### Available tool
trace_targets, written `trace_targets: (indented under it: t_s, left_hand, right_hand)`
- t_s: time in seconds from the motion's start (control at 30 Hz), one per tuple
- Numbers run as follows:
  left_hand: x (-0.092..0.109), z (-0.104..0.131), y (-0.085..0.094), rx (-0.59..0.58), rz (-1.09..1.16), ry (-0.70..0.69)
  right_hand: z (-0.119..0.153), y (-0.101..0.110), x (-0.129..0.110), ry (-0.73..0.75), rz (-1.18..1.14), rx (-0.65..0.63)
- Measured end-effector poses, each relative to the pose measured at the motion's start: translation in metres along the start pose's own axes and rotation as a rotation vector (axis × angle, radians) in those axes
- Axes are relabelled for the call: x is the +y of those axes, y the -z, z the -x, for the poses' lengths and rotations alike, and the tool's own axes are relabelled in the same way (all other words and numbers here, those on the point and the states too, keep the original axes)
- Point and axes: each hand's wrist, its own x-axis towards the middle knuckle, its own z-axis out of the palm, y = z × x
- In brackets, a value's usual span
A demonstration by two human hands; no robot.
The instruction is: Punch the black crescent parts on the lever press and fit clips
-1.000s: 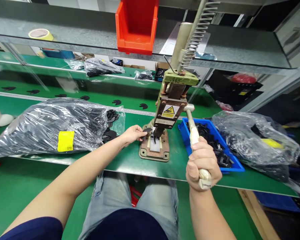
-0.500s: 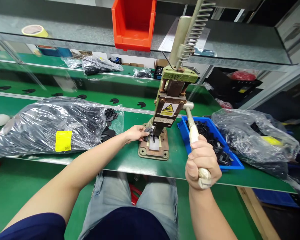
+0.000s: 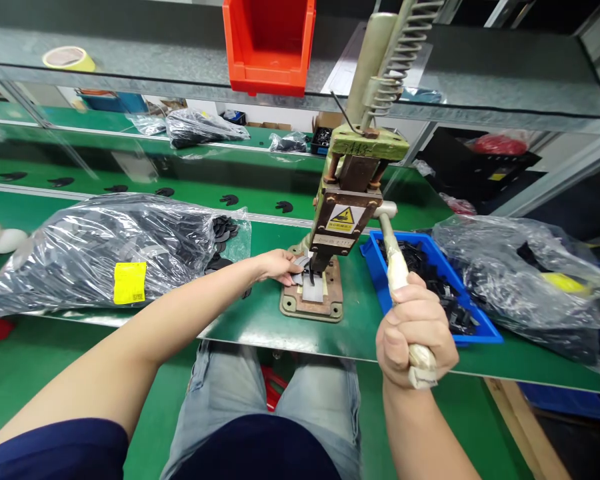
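Note:
In the head view a green-and-brown hand press stands on the green bench, a coil spring at its top and a yellow warning label on its front. My right hand is wrapped round the press's tape-bound lever, which slants down toward me. At the press base, my left hand pinches a flat dark grey curved piece from the left side. The piece lies under the ram, its far end partly hidden by the ram and my fingers.
Left of the press lies a clear plastic bag of dark pieces. To the right are a blue tray of black parts and another plastic bag. Several dark pieces line the back strip. An orange bin and tape roll sit on the shelf.
The whole scene has shifted slightly as the head camera moved. The grey piece in my left hand lies at a somewhat different angle under the ram. My right hand keeps its hold on the lever.

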Motion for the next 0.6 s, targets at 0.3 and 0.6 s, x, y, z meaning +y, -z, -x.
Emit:
trace_targets:
  t_s: [0.3,0.6]
  left_hand:
    - [-0.003,0.011,-0.006,-0.018,0.117,0.018]
    - [-0.017,0.085,-0.002,-0.003,0.161,-0.26]
  right_hand:
    - [-0.075,-0.016,-0.002,0.061,-0.095,0.096]
    - [-0.043,-0.019,0.029,-0.346,-0.085,0.036]
